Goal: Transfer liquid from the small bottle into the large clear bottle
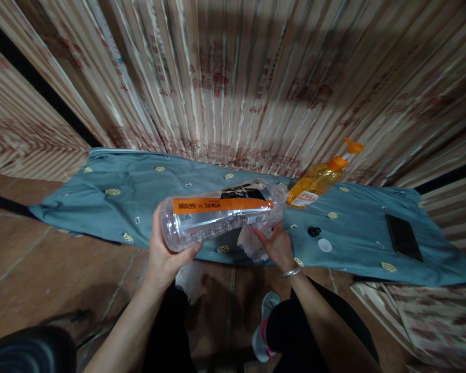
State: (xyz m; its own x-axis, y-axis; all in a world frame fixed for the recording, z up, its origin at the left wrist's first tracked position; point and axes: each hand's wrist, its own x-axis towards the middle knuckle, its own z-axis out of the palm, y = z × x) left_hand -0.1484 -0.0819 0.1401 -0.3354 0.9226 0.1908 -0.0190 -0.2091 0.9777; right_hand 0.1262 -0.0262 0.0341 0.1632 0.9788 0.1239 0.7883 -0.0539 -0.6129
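Note:
A large clear plastic bottle (pixel 221 210) with a silver and orange label lies tilted across the middle of the view, above the cloth-covered table. My left hand (pixel 165 254) is closed around its base, the thumb along the near side. By the neck end, my right hand (pixel 275 246), with a bangle at the wrist, pinches a crumpled white tissue (pixel 252 244) under the bottle. Part of the tissue and some right-hand fingers are hidden behind the bottle. Just beyond the neck end stands a pump bottle (pixel 314 181) of orange liquid.
The narrow table has a teal patterned cloth (pixel 101 207). On its right side are a small black cap (pixel 314 231), a white round disc (pixel 325 245) and a dark phone (pixel 404 238). A striped curtain (pixel 236 77) hangs behind. A black stool (pixel 27 349) stands at lower left.

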